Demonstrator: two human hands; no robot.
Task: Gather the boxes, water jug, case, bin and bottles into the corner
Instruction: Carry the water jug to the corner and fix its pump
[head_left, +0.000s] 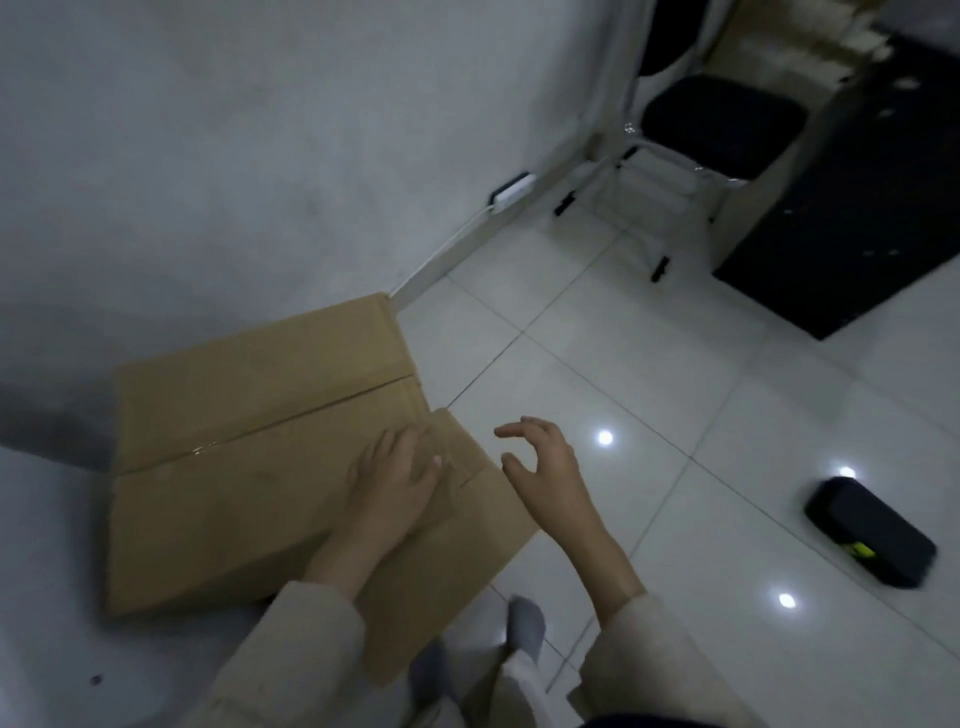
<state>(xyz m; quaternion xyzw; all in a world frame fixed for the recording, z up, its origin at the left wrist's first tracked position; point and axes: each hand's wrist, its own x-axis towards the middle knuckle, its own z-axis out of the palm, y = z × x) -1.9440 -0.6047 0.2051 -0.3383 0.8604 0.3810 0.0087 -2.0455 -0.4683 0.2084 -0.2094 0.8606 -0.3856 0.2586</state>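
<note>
A large brown cardboard box (249, 447) stands on the floor against the grey wall at the left. A smaller cardboard box (457, 566) sits against its near right corner. My left hand (397, 486) lies flat on top, fingers spread, where the two boxes meet. Just right of the boxes my right hand (545, 467) hovers in the air, fingers curled and apart, holding nothing. A black case (870, 532) with a yellow-green latch lies on the tiles at the far right, well away from both hands.
White glossy floor tiles (649, 364) spread to the right. A black-seated metal chair (717, 130) stands at the back, beside a dark cabinet (857, 208). A white power strip (511, 191) with its cable runs along the wall base. My grey-socked feet (524, 629) are below.
</note>
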